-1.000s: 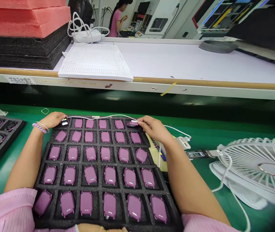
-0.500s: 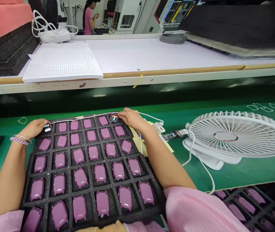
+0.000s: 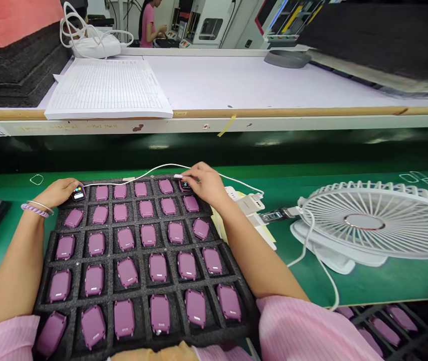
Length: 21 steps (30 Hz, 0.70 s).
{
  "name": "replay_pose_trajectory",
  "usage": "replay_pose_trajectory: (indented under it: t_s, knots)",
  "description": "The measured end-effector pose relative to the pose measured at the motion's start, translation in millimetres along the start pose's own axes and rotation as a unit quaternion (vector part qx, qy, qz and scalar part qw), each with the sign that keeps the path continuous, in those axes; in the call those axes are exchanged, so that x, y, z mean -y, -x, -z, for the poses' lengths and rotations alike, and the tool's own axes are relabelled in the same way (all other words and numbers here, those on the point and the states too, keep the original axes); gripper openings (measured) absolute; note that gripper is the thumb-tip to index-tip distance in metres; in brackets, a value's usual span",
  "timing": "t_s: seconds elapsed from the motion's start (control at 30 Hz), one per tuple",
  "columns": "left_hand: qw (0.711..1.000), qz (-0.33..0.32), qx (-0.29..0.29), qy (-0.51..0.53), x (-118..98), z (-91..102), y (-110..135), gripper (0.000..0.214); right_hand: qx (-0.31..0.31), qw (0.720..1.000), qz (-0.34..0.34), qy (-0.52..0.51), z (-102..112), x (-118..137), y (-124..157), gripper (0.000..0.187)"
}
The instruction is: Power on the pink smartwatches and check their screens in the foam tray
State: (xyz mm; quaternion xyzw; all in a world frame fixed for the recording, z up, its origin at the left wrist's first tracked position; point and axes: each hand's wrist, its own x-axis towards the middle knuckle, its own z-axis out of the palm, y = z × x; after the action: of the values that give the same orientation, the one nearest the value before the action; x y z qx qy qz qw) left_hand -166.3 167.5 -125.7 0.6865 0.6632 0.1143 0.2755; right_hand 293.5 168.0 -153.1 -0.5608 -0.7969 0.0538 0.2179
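Note:
A black foam tray (image 3: 144,273) lies before me, its cells holding purple smartwatch bodies (image 3: 158,267), mostly back side up. At its far left corner my left hand (image 3: 60,191) pinches a smartwatch with a lit screen (image 3: 78,192); a white cable (image 3: 131,181) runs up to it. My right hand (image 3: 207,184) is at the far right corner, fingers closed on a white cable connector (image 3: 178,176). Beneath those fingers another lit smartwatch (image 3: 185,185) sits in its cell, partly covered. Whether the connector touches that watch is hard to see.
To the right are a white power strip (image 3: 249,203), a small device with a display (image 3: 273,215) and a white fan (image 3: 364,220). Ruled paper (image 3: 109,87) and foam stacks (image 3: 18,70) lie on the shelf. A person (image 3: 148,25) works behind.
My right hand has shifted onto the right-hand watch and lifted the cable's connector, so the cable now arches up. My left hand stays on its watch. The view has turned slightly left.

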Motion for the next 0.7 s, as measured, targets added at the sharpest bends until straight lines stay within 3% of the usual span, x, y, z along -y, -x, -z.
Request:
replay_pose_trajectory:
  t_s: [0.07, 0.13, 0.23, 0.37, 0.7]
  knots:
    - [1.0, -0.011, -0.001, -0.011, -1.6, -0.4, 1.1, 0.068, 0.052, 0.994, 0.074, -0.059, -3.5, 1.7, 0.0, 0.025]
    - [1.0, -0.018, 0.0, -0.014, -3.4, -1.1, 3.3, 0.065, 0.092, 0.988, 0.11, -0.055, -6.7, 2.5, 1.2, 0.024]
    - [1.0, -0.016, -0.001, -0.008, -4.4, -2.7, 6.7, 0.058, 0.086, 0.989, 0.123, -0.011, -9.8, 1.7, 3.9, 0.025]
    - [1.0, -0.012, 0.002, 0.008, -4.1, -4.6, 9.5, 0.052, 0.08, 0.992, 0.095, 0.009, -10.6, 0.1, 1.9, 0.03]
    - [0.999, -0.023, -0.004, 0.038, -5.6, -4.4, 10.1, 0.042, 0.228, 0.962, 0.01, 0.147, -7.9, 35.8, -35.0, 0.037]
